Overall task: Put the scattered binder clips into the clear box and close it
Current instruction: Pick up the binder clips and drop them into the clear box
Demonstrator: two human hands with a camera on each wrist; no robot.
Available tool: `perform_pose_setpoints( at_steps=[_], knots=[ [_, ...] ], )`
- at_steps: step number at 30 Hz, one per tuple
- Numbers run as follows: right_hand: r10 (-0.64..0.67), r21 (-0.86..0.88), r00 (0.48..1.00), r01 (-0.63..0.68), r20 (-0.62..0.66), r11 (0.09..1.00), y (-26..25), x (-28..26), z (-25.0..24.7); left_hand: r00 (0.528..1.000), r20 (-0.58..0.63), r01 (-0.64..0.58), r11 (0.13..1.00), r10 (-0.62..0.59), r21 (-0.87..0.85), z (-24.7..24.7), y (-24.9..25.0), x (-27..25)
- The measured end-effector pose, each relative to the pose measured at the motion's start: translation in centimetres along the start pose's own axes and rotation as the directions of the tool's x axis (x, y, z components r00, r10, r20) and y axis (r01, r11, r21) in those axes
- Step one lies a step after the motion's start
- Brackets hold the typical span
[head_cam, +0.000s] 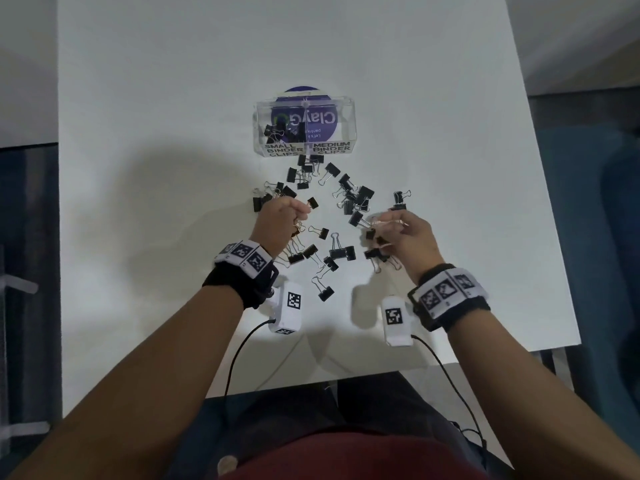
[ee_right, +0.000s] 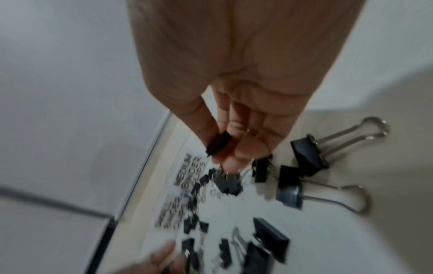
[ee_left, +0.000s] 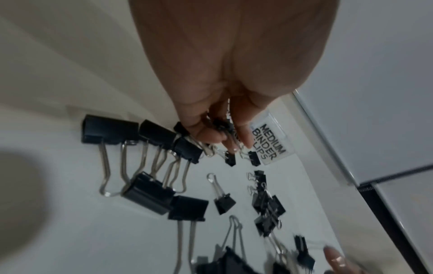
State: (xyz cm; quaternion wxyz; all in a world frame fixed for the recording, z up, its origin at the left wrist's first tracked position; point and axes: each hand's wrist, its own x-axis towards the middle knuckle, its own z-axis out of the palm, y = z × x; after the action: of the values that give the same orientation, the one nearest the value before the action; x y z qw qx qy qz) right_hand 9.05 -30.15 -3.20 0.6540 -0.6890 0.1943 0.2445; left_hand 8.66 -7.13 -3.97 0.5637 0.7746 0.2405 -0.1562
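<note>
Black binder clips (head_cam: 341, 252) with silver wire handles lie scattered across the middle of the white tabletop (head_cam: 138, 98), between the clear box (head_cam: 306, 125) and the near edge. The box sits toward the far edge with a few clips already inside its compartment labelled small; the one labelled medium holds none that can be seen.

Both forearms reach forward from the near edge, wrists raised above the tabletop and fingers pointing down. The left hand (head_cam: 277, 220) hangs over the left part of the pile, its fingers bunched around several small clips (ee_left: 226, 128) by their wire handles. The right hand (head_cam: 407, 233) hovers over the right part of the pile, thumb and fingertips pinching a black clip (ee_right: 216, 144), with more clips dangling beneath its fingers.
</note>
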Motion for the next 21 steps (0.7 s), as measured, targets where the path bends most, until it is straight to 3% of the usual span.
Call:
perform_pose_setpoints(
  at_steps=[2, 4, 6, 8, 10, 12, 15, 17, 19, 21],
  knots=[
    [0.081, 0.172, 0.993, -0.096, 0.091, 0.980, -0.4, -0.2, -0.8, 0.995, 0.051, -0.087, 0.987, 0.081, 0.135, 0.5, 0.1, -0.3],
    [0.122, 0.270, 0.983, -0.155, 0.137, 0.950, -0.8, -0.2, -1.4, 0.969, 0.154, -0.236, 0.909, 0.193, 0.343, 1.3, 0.0, -0.7],
    [0.135, 0.317, 0.981, -0.173, 0.138, 0.933, -1.5, 0.1, -1.7, 0.941, 0.255, -0.328, 0.794, 0.224, 0.512, 2.0, -0.4, -0.7],
    [0.132, 0.286, 0.985, -0.159, 0.112, 0.945, -2.1, 0.7, -1.9, 0.934, 0.293, -0.346, 0.731, 0.206, 0.589, 2.3, -0.8, -0.5],
    [0.094, 0.101, 0.995, -0.096, 0.019, 0.990, -2.4, 1.7, -1.6, 0.933, 0.295, -0.349, 0.721, 0.206, 0.599, 2.3, -1.2, -0.3],
    [-0.052, -0.290, 0.996, 0.029, -0.072, 0.957, -2.6, 2.8, -0.8, 0.925, 0.307, -0.370, 0.716, 0.225, 0.591, 2.0, -1.5, -0.2],
    [-0.221, -0.739, 0.975, 0.155, 0.008, 0.656, -2.9, 3.8, 1.0, 0.907, 0.277, -0.419, 0.746, 0.317, 0.518, 1.7, -1.5, -0.6],
    [-0.215, -0.851, 0.975, 0.159, 0.055, 0.501, -2.7, 4.5, 1.8, 0.934, 0.136, -0.356, 0.829, 0.330, 0.432, 1.3, -1.2, -0.6],
    [-0.189, -0.873, 0.980, 0.148, 0.066, 0.464, -2.5, 5.0, 2.1, 0.967, -0.020, -0.238, 0.929, 0.254, 0.283, 0.7, -0.8, -0.2],
    [-0.191, -0.868, 0.978, 0.166, 0.085, 0.469, -2.4, 5.2, 2.2, 0.982, -0.099, -0.150, 0.984, 0.159, 0.095, -0.3, -0.5, 0.4]
  ],
)
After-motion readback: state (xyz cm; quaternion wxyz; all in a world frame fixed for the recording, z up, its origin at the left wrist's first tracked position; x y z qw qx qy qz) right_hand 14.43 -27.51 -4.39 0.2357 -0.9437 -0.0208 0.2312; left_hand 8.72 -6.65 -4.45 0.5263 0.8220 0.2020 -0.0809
